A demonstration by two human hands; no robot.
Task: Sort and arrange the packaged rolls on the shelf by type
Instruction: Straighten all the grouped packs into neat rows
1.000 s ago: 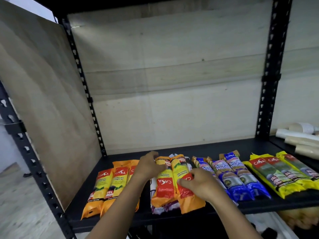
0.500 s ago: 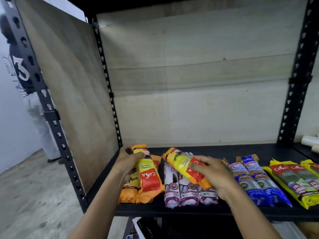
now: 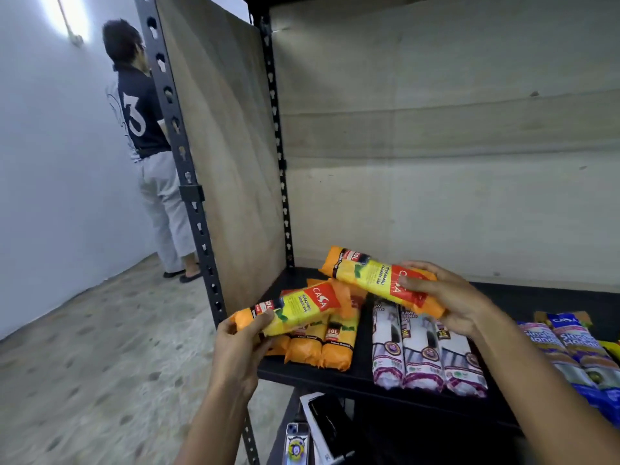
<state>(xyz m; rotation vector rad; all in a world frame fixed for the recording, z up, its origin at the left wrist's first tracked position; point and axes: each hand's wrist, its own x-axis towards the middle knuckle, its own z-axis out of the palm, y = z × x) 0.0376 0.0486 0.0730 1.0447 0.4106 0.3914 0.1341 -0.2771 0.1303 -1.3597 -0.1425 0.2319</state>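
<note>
Plywood panels (image 3: 436, 129) close the back and left side of the black metal rack (image 3: 174, 129). We look down on its dark shelf (image 3: 364, 333), where the packaged rolls lie in groups with their ends toward us. Orange rolls (image 3: 335, 347) are at the left end, three purple-and-white rolls (image 3: 422, 357) lie just beside them, and blue rolls (image 3: 570, 347) are further right at the frame's edge.

Our left hand (image 3: 241, 344) curls thumb and fingers round the near end of one orange-and-yellow roll (image 3: 298, 305). It is held slantwise above the orange group; whether it touches them we cannot tell. Our right hand (image 3: 449, 297) grips a second orange-and-yellow roll (image 3: 369, 275) near its right end, lifted over the gap between the orange and purple groups.

Left of the rack we see a speckled floor (image 3: 84, 347) and a pale wall (image 3: 40, 162), where a person in a dark shirt (image 3: 141, 105) stands with back turned. A phone (image 3: 297, 441) shows below the shelf.
</note>
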